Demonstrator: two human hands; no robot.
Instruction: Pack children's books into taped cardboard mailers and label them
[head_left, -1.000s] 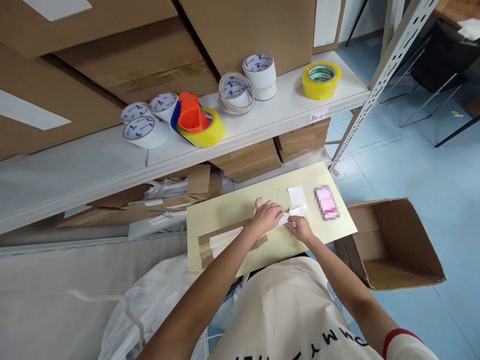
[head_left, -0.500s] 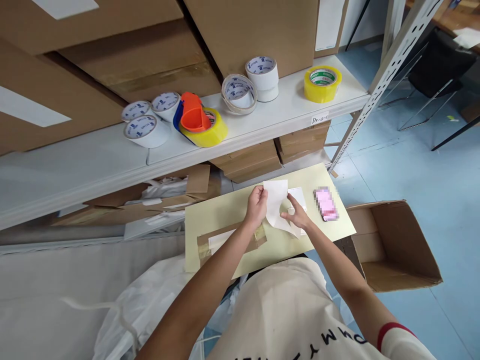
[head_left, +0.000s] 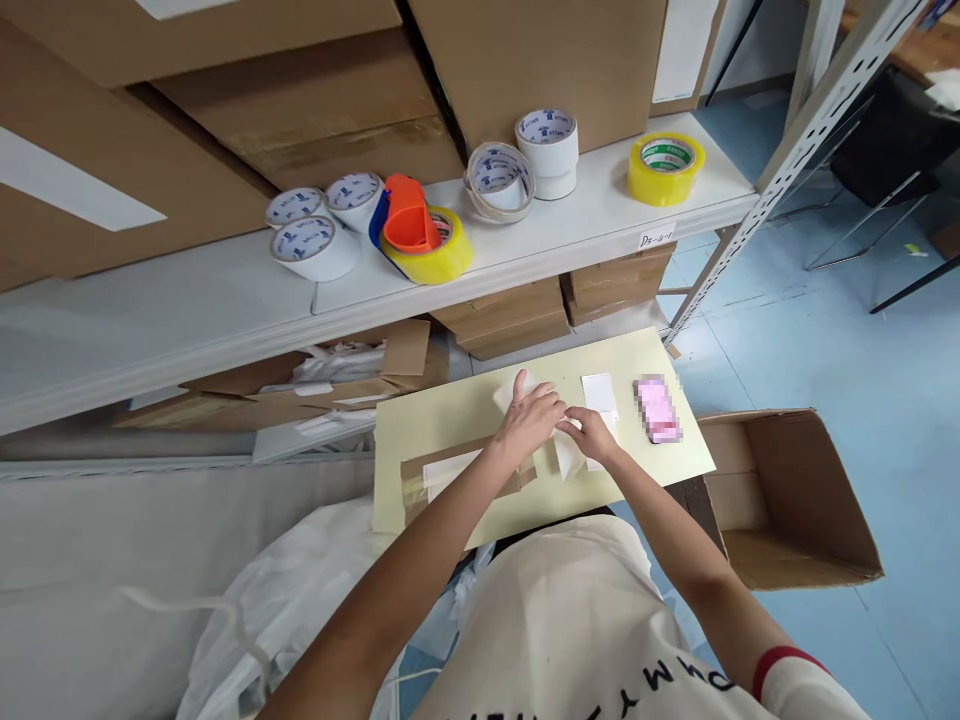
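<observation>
hands [head_left: 531, 420] [head_left: 592, 436] half-curled, right apparently pinching white paper [head_left: 568, 459]

Left grip [head_left: 531, 420]: half a second ago closed on the sheet's left edge; now back-up over it, one finger raised, fingertips toward the right grip.
Right grip [head_left: 594, 436]: spread fingers have drawn together, pinching just beside the left grip's fingertips.
White sheet [head_left: 570, 458]: no longer spread between both grips; mostly covered, one end beyond the left, a flap below the right.
</observation>
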